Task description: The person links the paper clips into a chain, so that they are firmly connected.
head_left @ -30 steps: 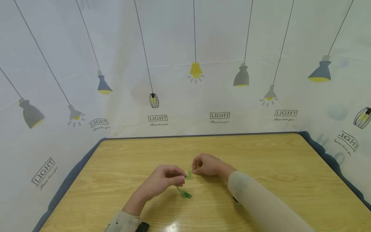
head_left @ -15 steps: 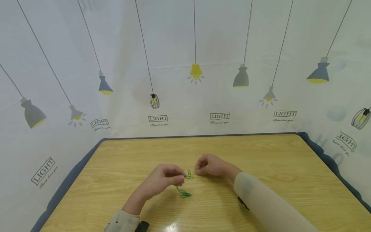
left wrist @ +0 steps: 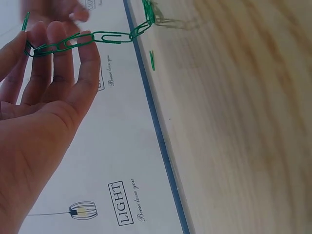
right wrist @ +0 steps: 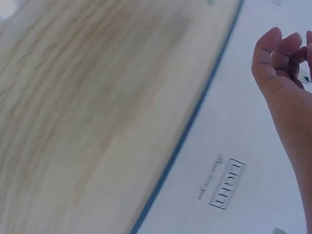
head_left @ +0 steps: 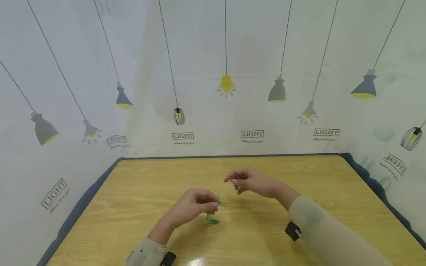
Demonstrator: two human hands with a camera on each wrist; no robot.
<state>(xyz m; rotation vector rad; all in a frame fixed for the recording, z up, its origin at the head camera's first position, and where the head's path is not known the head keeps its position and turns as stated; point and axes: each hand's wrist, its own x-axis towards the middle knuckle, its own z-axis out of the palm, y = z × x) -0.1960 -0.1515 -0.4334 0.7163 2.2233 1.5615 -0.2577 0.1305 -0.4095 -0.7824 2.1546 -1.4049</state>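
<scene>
My left hand pinches a chain of green paper clips between thumb and fingertips. In the left wrist view the chain runs across the fingers, and its far end bunches in a heap by the table. Clips stick out past the fingertips in the head view. Apart from it, to the right and higher, my right hand pinches a small pale green paper clip, mostly hidden by thumb and forefinger. The right wrist view shows the curled right-hand fingers at its edge.
Both hands are over a wood-grain table with a dark blue edge. A single green clip shows beside the heap in the left wrist view. A white sheet printed with lamps surrounds the table.
The right hand has drawn away from the left hand's chain, to the right and upward, with the pale clip. The left hand has shifted slightly right and still holds the chain.
</scene>
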